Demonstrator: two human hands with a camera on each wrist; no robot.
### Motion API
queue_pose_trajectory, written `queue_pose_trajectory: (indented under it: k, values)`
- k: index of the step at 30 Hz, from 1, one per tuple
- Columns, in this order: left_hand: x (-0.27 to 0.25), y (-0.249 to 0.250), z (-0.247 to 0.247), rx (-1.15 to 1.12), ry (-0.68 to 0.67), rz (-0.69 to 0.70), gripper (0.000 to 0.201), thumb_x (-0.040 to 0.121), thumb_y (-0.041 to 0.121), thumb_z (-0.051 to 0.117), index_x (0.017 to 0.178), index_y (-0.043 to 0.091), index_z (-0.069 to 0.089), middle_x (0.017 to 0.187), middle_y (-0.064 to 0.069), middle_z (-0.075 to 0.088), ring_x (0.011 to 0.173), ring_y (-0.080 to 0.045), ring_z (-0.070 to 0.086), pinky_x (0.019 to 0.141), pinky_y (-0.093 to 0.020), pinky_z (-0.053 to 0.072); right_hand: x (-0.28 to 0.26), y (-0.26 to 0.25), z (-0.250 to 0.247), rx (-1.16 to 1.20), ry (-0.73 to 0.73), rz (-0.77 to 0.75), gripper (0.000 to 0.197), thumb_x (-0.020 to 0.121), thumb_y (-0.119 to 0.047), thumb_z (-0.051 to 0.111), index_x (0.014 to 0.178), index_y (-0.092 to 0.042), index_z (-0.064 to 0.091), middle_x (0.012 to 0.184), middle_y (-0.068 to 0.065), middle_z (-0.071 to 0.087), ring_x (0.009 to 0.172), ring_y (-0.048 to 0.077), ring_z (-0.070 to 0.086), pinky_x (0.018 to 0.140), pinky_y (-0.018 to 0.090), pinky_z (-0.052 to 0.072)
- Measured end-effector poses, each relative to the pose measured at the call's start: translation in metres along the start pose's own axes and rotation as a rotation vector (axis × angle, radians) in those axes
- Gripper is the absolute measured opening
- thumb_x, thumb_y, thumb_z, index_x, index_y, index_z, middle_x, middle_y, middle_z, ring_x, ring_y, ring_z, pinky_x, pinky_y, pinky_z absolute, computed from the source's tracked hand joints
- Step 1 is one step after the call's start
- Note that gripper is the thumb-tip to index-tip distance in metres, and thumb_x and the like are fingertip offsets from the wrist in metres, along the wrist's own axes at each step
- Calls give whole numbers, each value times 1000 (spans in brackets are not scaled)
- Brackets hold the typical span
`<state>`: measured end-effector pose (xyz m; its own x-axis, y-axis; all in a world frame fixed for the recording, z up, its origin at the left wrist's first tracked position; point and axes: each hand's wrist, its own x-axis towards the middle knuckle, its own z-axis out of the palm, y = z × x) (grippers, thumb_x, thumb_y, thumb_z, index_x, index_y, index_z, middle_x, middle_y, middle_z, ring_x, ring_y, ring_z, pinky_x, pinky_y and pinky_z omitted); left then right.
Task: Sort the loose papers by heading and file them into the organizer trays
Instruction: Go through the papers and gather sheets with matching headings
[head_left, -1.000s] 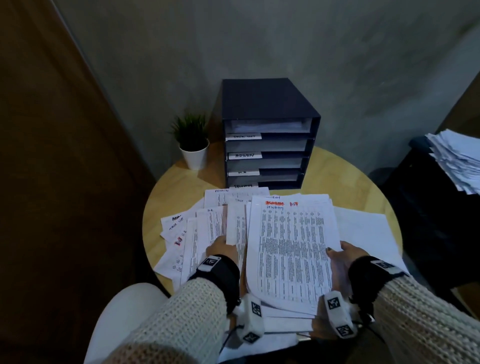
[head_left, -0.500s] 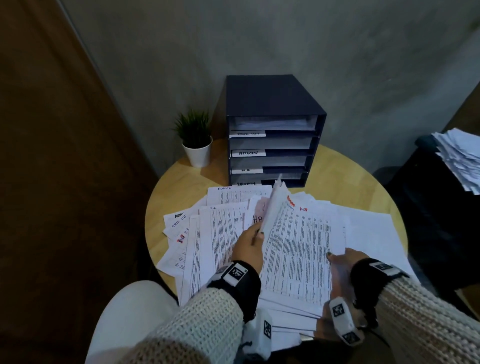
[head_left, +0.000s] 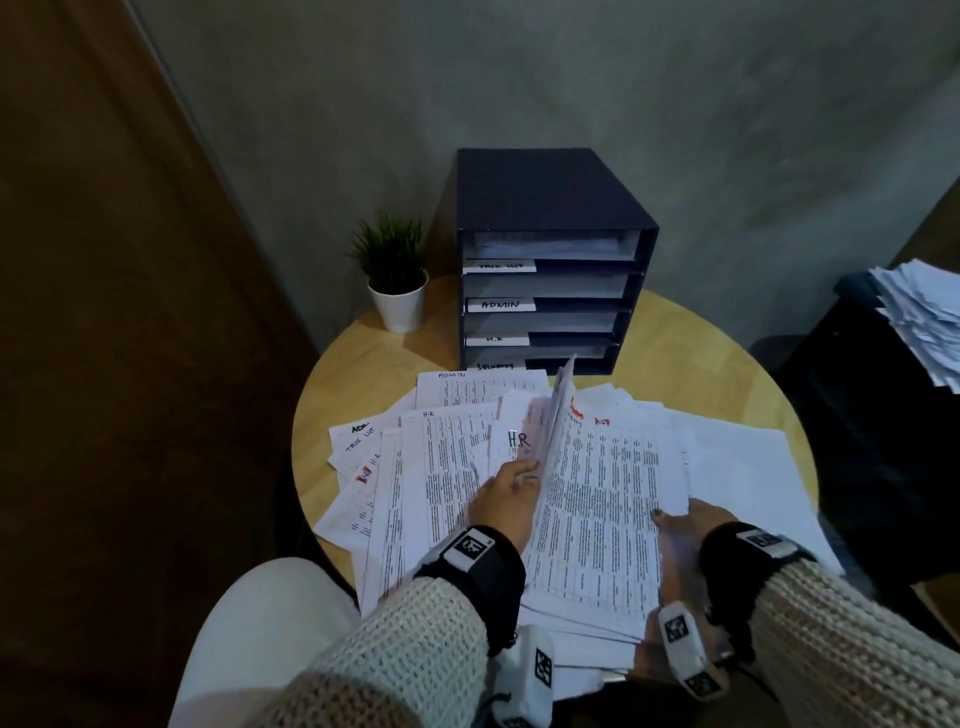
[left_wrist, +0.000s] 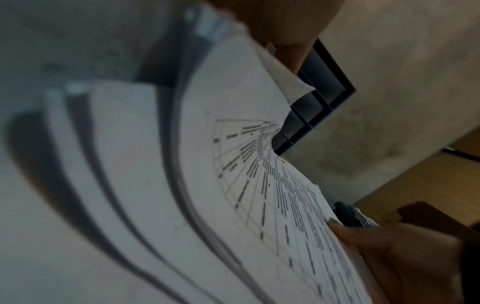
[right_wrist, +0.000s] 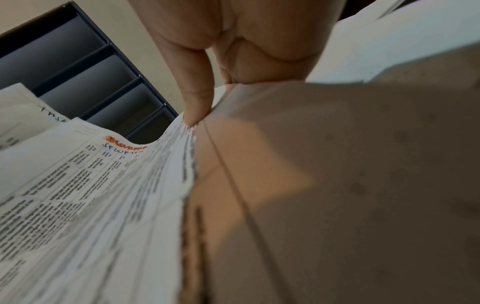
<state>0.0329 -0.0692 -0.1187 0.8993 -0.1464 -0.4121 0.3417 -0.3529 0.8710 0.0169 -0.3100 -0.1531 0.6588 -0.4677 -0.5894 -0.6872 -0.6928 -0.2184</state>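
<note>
Since a second ago, my left hand (head_left: 506, 493) has moved from flat papers to left edge of printed stack (head_left: 602, 514), lifting that edge upright. Left grip: fingers hidden behind raised sheets, cannot tell whether curled. My right hand (head_left: 685, 525) pinches stack's right edge, thumb on top. Sheet headed "H.R" (head_left: 517, 441) exposed beneath. Loose papers (head_left: 415, 467) fan across round wooden table (head_left: 343, 374). Dark organizer (head_left: 545, 260) with labelled trays stands behind, potted plant (head_left: 392, 275) just left of it.
</note>
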Motion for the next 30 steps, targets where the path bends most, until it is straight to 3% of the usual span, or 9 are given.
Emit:
queue_pose_trajectory:
  k: [2, 5, 9, 11, 15, 21, 24, 27, 30]
  values:
    - [-11, 8, 3, 84, -8, -9, 27, 87, 44, 43, 111, 49, 55, 118, -5, 58, 101, -24, 59, 89, -30, 47, 0, 0, 0, 11, 7, -11, 56, 98, -43, 42, 141, -8, 40, 146, 10, 44, 132, 27, 44, 106, 29, 35]
    - [-15, 11, 1, 107, 10, -57, 20, 82, 48, 49, 96, 61, 54, 154, -9, 16, 136, -32, 33, 113, -44, 30, -3, -1, 0, 29, 13, -3, 62, 96, -47, 44, 142, -7, 38, 147, 10, 42, 133, 27, 43, 107, 30, 35]
    - [5, -7, 1, 105, -13, -18, 24, 70, 61, 47, 93, 67, 53, 144, -12, 38, 124, -31, 48, 106, -45, 40, -5, 0, 0, 32, 13, -7, 58, 97, -45, 44, 141, -7, 40, 146, 10, 43, 133, 28, 43, 107, 29, 35]
    - [-2, 0, -4, 92, 27, 39, 19, 75, 53, 52, 91, 62, 57, 136, -6, 45, 117, -24, 53, 105, -37, 43, -4, 1, 1, 56, 4, -6, 60, 95, -45, 46, 141, -7, 40, 147, 10, 43, 133, 28, 43, 109, 31, 35]
    - [-13, 3, -1, 133, 11, 243, 29, 98, 24, 43, 123, 33, 56, 127, 3, 46, 112, -14, 52, 93, -21, 41, -2, 4, 2, 109, 1, 5, 62, 94, -44, 49, 141, -5, 39, 147, 10, 43, 133, 28, 43, 111, 34, 35]
    - [-27, 9, 19, 267, -51, 354, 48, 99, 26, 41, 145, 37, 29, 135, 13, 40, 108, -6, 51, 91, -15, 40, -4, 4, 2, 162, 5, 5, 56, 94, -38, 52, 139, -4, 43, 144, 12, 46, 131, 29, 45, 110, 34, 36]
    - [-24, 6, 21, 317, -31, 356, 44, 100, 23, 40, 144, 24, 37, 137, 3, 37, 104, -12, 51, 89, -10, 36, -5, 4, 2, 163, 7, 13, 63, 93, -43, 52, 141, -5, 40, 147, 11, 42, 133, 28, 43, 112, 35, 34]
    - [-19, 0, 23, 287, -29, 265, 41, 99, 31, 41, 140, 34, 42, 134, 2, 32, 109, -14, 51, 96, -20, 42, -5, 4, 1, 163, 5, 5, 60, 94, -41, 52, 141, -5, 40, 147, 11, 43, 133, 28, 43, 111, 34, 35]
    - [-14, -2, 19, 169, -14, 204, 38, 98, 35, 42, 135, 42, 46, 116, -4, 45, 66, -4, 48, 62, -10, 41, -5, 4, 1, 162, 3, 3, 62, 94, -41, 51, 143, -5, 38, 148, 10, 40, 134, 28, 42, 112, 34, 34]
